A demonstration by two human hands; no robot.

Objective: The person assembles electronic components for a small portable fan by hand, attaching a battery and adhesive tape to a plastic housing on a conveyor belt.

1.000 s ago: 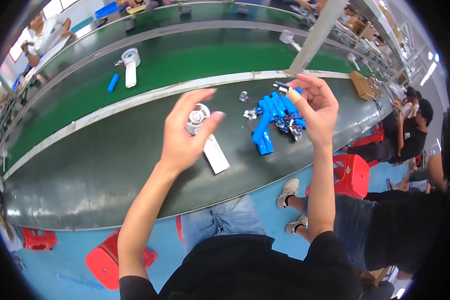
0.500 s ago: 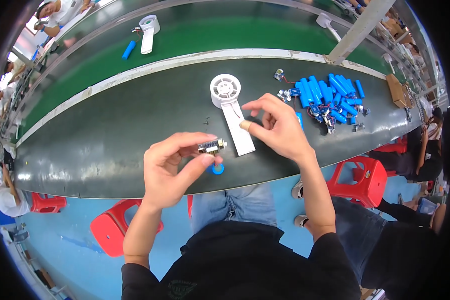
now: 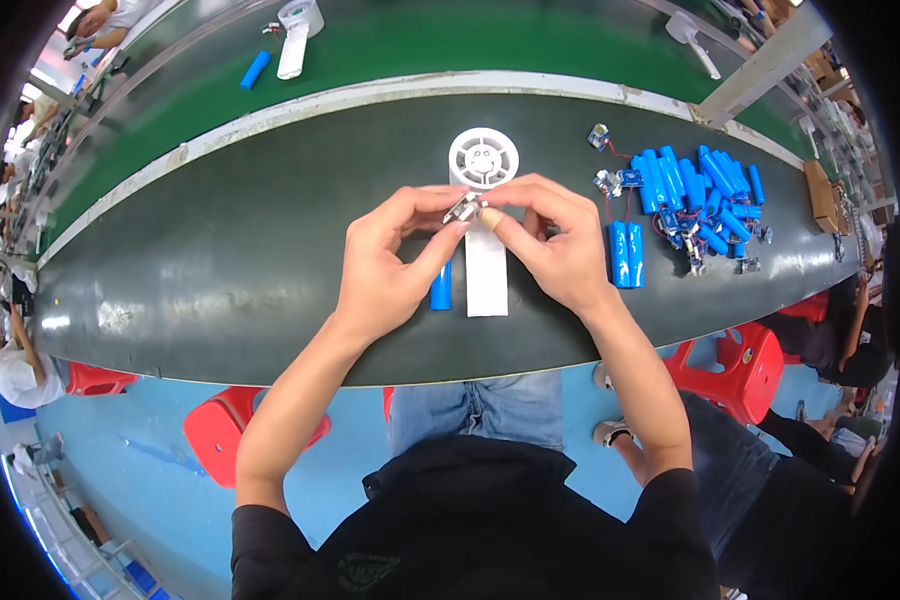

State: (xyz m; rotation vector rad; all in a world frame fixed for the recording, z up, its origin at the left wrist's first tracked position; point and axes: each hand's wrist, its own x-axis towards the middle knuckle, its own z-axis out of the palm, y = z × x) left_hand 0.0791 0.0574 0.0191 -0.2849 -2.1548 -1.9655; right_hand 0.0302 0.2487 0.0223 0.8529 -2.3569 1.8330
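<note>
A small circuit board (image 3: 462, 208) is pinched between the thumb and fingers of my left hand (image 3: 390, 245), above the neck of a white handheld fan housing (image 3: 486, 275). My right hand (image 3: 555, 235) is closed in a pinch at the board's right end, with a tan band around one fingertip; what lies between these fingertips is hidden. The housing's round, spoked head points away from me and its flat handle towards me. A blue battery cell (image 3: 441, 288) shows beside the handle, partly covered by my left hand.
To the right lies a heap of blue battery cells (image 3: 715, 185) with small boards and wires; two cells (image 3: 626, 255) sit nearer. A cardboard box (image 3: 822, 197) stands at the far right. Beyond the pale rail (image 3: 390, 88), another fan housing (image 3: 293, 48) rests on a green surface.
My left hand has carried the circuit board away from me to the fan's neck. The right fingers have closed beside it. The fan housing now stands straighter, and the battery lies alongside the handle.
</note>
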